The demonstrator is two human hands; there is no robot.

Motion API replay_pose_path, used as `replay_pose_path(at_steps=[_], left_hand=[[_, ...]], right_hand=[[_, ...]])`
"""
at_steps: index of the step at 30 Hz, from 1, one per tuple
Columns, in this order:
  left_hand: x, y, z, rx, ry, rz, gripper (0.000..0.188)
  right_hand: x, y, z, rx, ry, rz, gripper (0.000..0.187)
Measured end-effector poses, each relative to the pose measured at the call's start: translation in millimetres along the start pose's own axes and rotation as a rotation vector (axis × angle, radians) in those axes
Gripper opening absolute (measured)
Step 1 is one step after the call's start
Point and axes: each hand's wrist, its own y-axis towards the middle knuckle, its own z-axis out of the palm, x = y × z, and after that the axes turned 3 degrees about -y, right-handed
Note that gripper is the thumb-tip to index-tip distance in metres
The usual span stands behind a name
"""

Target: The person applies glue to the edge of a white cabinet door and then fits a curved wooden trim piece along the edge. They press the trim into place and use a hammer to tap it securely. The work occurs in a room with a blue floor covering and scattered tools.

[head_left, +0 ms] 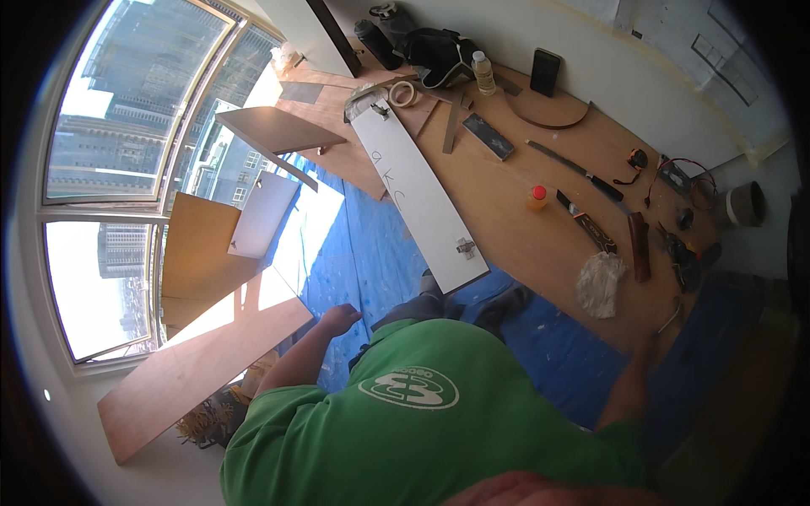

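My left hand (341, 320) hangs beside my body over the blue sheet, its fingers curled in, and I see nothing in them. On the right, my right hand (648, 347) is at the edge of the wooden worktop (498, 207), in shadow. Close to its fingertips lies a small curved metal tool (672, 315); whether the fingers touch it I cannot tell. In front of me a long white panel (413, 190) lies on the worktop, its near end jutting past the edge. It bears handwritten marks and a metal hinge (465, 247) near this end, with another hinge (380, 110) at the far end.
On the worktop lie a utility knife (589, 226), a file (582, 171), a sanding block (488, 137), a crumpled cloth (600, 282), an orange bottle (537, 198) and a tape roll (402, 94). Blue sheeting (363, 244) covers the floor. A wooden board (211, 363) leans at the left by the windows.
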Motion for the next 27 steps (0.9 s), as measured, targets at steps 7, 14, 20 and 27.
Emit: replay_pose_path(at_steps=[7, 14, 20, 27], left_hand=[[13.5, 2.5, 12.1, 0.004, -0.025, -0.012, 0.047], [70.0, 27.9, 44.0, -0.127, 0.267, 0.281, 0.024], [55.4, 34.7, 28.7, -0.126, -0.27, -0.032, 0.05], [129.2, 105.1, 3.6, -0.119, -0.286, 0.019, 0.067]], right_hand=[[-0.2, 42.9, 11.0, 0.053, 0.558, 0.213, 0.048], [7.0, -51.8, -17.0, 0.134, 1.265, -0.076, 0.03], [14.8, -139.3, -6.7, -0.048, 1.211, 0.137, 0.032], [-18.8, -224.5, 65.8, -0.041, 1.285, 0.288, 0.031]])
